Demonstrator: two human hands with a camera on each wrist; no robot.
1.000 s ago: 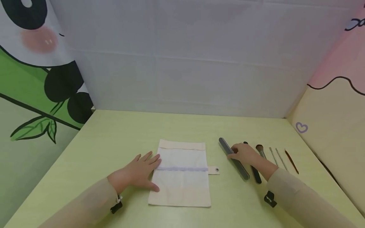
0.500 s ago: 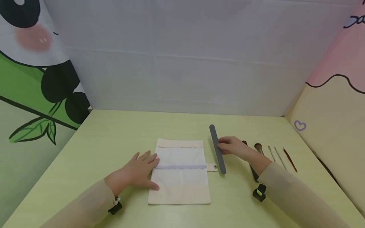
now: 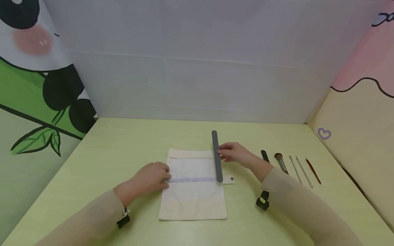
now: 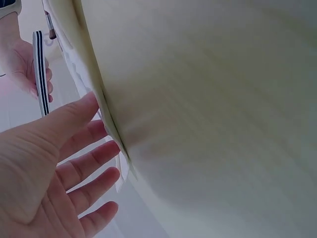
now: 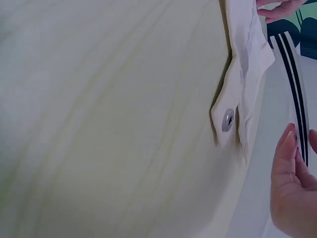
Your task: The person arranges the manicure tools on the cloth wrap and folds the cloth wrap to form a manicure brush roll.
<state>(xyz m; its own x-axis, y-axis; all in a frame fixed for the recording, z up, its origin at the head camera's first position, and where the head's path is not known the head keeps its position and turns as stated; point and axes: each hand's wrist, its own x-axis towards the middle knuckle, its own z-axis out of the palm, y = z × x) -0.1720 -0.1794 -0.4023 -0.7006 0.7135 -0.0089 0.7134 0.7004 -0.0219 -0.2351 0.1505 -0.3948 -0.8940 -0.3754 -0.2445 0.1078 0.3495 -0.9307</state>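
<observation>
A pale cloth roll-up pouch [image 3: 192, 201] lies spread on the table, with a lilac band across its middle. My left hand [image 3: 150, 177] touches its left edge; in the left wrist view the thumb and fingertips [image 4: 111, 146] meet the cloth's border. My right hand [image 3: 238, 155] pinches a long grey nail file [image 3: 217, 157] between thumb and fingers. The file stands near upright in the head view and overlaps the pouch's right edge. In the right wrist view its side shows black and white layers [image 5: 292, 79]. The snap tab [image 3: 228, 179] sticks out just right of the file's lower end.
To the right lie a black-handled tool [image 3: 264, 156], partly hidden by the right arm, a brush [image 3: 280, 162], two thin metal sticks [image 3: 303, 171] and a brown pointed stick [image 3: 313, 171]. A grey-white wall panel [image 3: 191, 85] closes off the table's back.
My right hand has lifted the nail file off the table beside the black tool and carried it left to the pouch. The left hand's spread fingers have drawn in at the pouch's edge.
</observation>
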